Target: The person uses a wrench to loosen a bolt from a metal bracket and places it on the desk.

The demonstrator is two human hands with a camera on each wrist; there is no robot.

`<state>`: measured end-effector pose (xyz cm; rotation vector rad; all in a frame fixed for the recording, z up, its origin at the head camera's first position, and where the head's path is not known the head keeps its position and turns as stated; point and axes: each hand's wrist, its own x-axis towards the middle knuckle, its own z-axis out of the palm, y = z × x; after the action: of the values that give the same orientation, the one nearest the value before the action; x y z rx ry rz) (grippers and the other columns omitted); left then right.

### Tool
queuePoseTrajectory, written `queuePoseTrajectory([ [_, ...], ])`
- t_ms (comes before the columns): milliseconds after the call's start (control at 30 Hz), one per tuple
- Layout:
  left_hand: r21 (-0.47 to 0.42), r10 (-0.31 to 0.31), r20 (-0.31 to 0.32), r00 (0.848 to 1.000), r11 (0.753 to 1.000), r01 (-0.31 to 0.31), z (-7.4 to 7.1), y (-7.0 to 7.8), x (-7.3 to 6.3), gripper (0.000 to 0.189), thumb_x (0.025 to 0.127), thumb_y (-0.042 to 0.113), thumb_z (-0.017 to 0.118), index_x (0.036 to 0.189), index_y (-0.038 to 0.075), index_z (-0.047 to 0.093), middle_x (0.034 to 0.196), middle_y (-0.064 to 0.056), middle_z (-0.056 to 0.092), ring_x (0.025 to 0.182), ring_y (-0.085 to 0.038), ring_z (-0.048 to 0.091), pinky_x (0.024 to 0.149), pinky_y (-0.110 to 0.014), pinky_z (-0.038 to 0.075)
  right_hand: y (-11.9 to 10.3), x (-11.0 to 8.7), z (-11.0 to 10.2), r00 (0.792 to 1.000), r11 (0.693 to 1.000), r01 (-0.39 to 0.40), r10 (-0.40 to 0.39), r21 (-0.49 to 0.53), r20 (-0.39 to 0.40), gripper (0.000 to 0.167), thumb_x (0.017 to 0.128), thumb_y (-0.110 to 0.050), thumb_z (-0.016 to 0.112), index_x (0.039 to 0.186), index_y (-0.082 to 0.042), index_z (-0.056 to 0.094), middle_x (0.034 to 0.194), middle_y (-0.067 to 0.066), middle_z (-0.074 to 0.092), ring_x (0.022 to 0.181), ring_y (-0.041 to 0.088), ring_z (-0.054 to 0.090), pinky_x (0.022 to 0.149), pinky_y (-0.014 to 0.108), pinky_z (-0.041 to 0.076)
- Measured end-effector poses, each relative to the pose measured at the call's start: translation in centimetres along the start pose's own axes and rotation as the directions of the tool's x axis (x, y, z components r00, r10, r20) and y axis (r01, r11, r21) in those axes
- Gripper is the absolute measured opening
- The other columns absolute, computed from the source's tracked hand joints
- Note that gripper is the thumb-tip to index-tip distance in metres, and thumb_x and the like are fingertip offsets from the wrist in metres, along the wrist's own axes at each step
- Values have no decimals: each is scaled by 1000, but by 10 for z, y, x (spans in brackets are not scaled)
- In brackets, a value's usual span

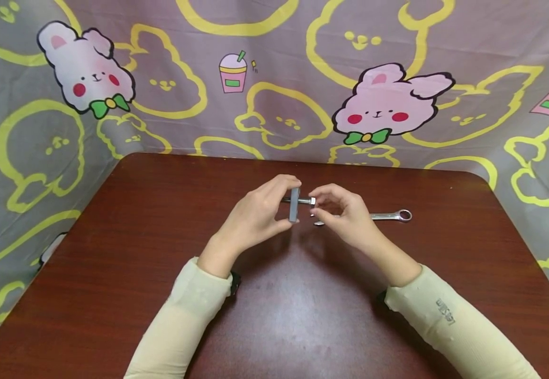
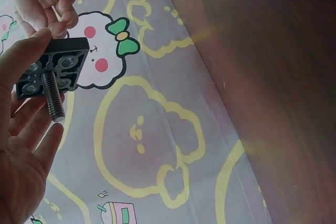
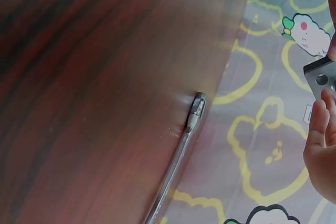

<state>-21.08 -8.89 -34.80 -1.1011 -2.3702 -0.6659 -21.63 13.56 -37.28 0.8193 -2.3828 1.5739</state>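
Note:
Pinched at its edges between thumb and fingers, a square plate with corner holes stands upright in my left hand. Through its middle runs a hex-head bolt. The bolt's threaded end sticks out of the plate's dark, recessed side in the left wrist view. The bolt head lies apart from the plate, on the right side. My right hand has its thumb and fingertips around that head. Only part of the right hand shows at the edge of the right wrist view.
A combination wrench lies on the brown table, partly behind the right hand; its shaft also shows in the right wrist view. A patterned cloth hangs behind the table's far edge and along its sides.

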Motion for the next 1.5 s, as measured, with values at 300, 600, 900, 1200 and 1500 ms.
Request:
queuePoseTrajectory([
  [300, -2, -13, 12, 1000, 1000, 13, 0, 1, 0, 65, 71, 8, 86, 126, 2, 52, 127, -9, 60, 111, -18, 63, 93, -30, 56, -6, -3, 2, 999, 999, 30, -29, 30, -19, 26, 83, 8, 71, 108, 3, 66, 99, 15, 70, 88, 6, 67, 79, 16, 55],
  [600, -30, -21, 16, 1000, 999, 21, 0, 1, -1, 66, 69, 9, 87, 125, 2, 53, 123, -9, 61, 109, -18, 63, 93, -30, 56, -10, -7, 2, 993, 988, 117, -114, 101, -37, 22, 83, 15, 67, 102, 5, 66, 108, 16, 65, 102, 5, 62, 82, 16, 55],
  [900, -52, -12, -18, 1000, 999, 11, 2, 0, -3, 65, 69, 10, 87, 124, 1, 54, 121, -8, 62, 106, -17, 63, 91, -29, 56, -12, -7, -1, 997, 992, -12, 21, 126, -73, 20, 90, 4, 66, 110, 5, 65, 105, 15, 67, 96, 4, 63, 76, 15, 56],
  [1200, -9, -10, -25, 1000, 1000, 10, 3, 2, -2, 66, 68, 14, 88, 125, 3, 55, 123, -8, 62, 113, -20, 62, 97, -32, 54, -2, -7, -1, 981, 982, -183, 185, 37, -54, 15, 95, -11, 65, 104, 1, 69, 94, 14, 70, 80, 1, 62, 69, 16, 51],
  [1500, 27, -14, -25, 1000, 1000, 15, 5, 0, -3, 67, 66, 16, 89, 123, 4, 56, 122, -6, 64, 109, -20, 64, 92, -32, 56, -2, -6, 2, 981, 981, -188, 190, 40, -32, 15, 93, -10, 67, 103, 0, 70, 94, 18, 71, 77, 3, 65, 65, 18, 51],
])
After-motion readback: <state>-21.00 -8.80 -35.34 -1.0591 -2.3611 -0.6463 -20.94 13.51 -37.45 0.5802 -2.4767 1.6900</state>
